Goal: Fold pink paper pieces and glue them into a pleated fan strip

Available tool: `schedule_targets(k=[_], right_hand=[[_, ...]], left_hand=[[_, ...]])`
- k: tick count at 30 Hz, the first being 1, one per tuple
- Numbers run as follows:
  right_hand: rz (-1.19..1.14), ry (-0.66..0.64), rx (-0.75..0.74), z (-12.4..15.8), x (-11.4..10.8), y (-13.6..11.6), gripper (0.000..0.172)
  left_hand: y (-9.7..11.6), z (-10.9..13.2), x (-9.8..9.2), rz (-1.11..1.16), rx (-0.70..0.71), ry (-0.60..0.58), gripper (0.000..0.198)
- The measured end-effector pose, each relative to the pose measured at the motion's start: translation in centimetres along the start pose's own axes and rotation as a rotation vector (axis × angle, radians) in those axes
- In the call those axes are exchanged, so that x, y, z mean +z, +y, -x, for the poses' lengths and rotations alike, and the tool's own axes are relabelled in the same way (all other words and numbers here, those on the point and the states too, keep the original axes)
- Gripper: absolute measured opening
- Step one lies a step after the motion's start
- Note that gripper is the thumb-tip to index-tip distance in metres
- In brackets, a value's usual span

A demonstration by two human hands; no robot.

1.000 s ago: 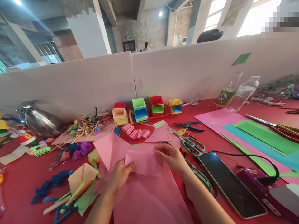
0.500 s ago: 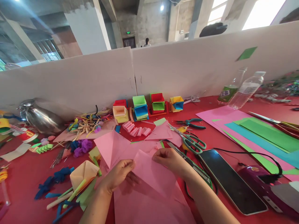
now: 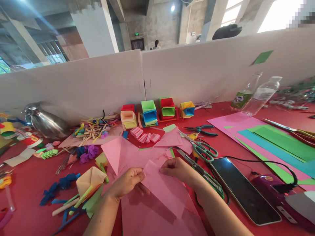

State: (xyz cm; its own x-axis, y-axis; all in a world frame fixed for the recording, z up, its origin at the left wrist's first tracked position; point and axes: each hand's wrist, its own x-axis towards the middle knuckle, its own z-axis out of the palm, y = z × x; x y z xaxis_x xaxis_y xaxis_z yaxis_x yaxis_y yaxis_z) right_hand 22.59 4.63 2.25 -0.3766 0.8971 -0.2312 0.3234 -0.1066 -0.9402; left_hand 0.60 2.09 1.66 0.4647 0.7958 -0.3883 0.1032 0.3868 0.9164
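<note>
Between my hands is a sheet of pink paper, raised at a slant above a larger pink sheet on the table. My left hand pinches its left edge between thumb and fingers. At the upper right edge, my right hand grips it with thumb and forefinger. A folded pink paper piece stands just beyond my left hand. Close to my right forearm lie a green-and-black utility knife and green-handled scissors.
Small folded paper boxes stand by the white partition. Pliers, a phone, a purple cabled device, bottles and coloured sheets are on the right. Leftward are a metal jug, sticks and paper scraps.
The pink sheet's lower corner has dropped slightly, and its shadow on the sheet below has shifted. Both hands keep their hold. The whole view has moved a little.
</note>
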Motion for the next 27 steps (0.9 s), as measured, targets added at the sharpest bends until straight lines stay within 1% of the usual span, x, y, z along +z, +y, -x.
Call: schedule_targets(k=[9,16,22,27], right_hand=[[0.005,-0.05,-0.005,-0.04,0.25,0.03,0.035],[0.011,-0.052,-0.017,0.0,0.2,0.13,0.038],[-0.005,-0.094,-0.02,0.1,0.36,0.19,0.043],[-0.037,-0.084,-0.017,0.12,0.57,0.14,0.04]], left_hand=[[0.05,-0.01,0.14,-0.044,0.019,-0.037,0.039],[0.24,0.03,0.27,-0.066,0.024,-0.061,0.037],[0.02,-0.08,0.32,-0.081,0.029,-0.081,0.036],[-0.06,0.01,0.38,-0.09,0.044,-0.077,0.038]])
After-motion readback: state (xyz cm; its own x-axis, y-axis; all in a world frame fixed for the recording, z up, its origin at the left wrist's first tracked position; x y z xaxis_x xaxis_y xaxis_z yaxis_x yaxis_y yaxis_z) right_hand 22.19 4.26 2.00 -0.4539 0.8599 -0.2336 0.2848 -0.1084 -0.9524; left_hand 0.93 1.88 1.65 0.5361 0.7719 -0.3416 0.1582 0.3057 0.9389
